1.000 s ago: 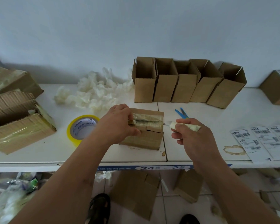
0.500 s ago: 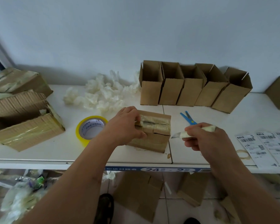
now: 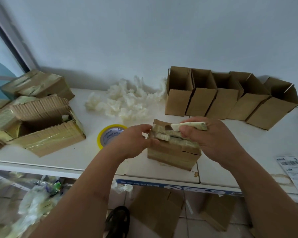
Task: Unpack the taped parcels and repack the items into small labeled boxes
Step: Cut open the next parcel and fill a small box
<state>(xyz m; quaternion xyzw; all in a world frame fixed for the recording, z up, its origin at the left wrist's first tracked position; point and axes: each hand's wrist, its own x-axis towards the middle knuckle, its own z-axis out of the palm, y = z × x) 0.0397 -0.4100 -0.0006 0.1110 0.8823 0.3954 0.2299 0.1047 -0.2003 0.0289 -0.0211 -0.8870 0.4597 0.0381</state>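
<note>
A small taped cardboard parcel (image 3: 172, 153) stands on the white table (image 3: 72, 157) near its front edge. My left hand (image 3: 134, 143) grips the parcel's left top corner. My right hand (image 3: 208, 140) holds a tape-wrapped utility knife (image 3: 189, 126) over the parcel's top, blade pointing left at the taped seam. Several small open cardboard boxes (image 3: 230, 98) stand in a row at the back right. Shipping labels (image 3: 294, 170) lie at the right edge.
A yellow tape roll (image 3: 108, 134) lies left of the parcel. A heap of white gloves (image 3: 126, 100) sits at the back. Opened taped cartons (image 3: 41, 124) fill the left side. Flattened boxes (image 3: 155, 210) and plastic bags (image 3: 34, 203) lie on the floor below.
My right hand has moved left with the knife, from beside the parcel to over its top. The view has shifted, and the blue scissors are hidden behind my right hand.
</note>
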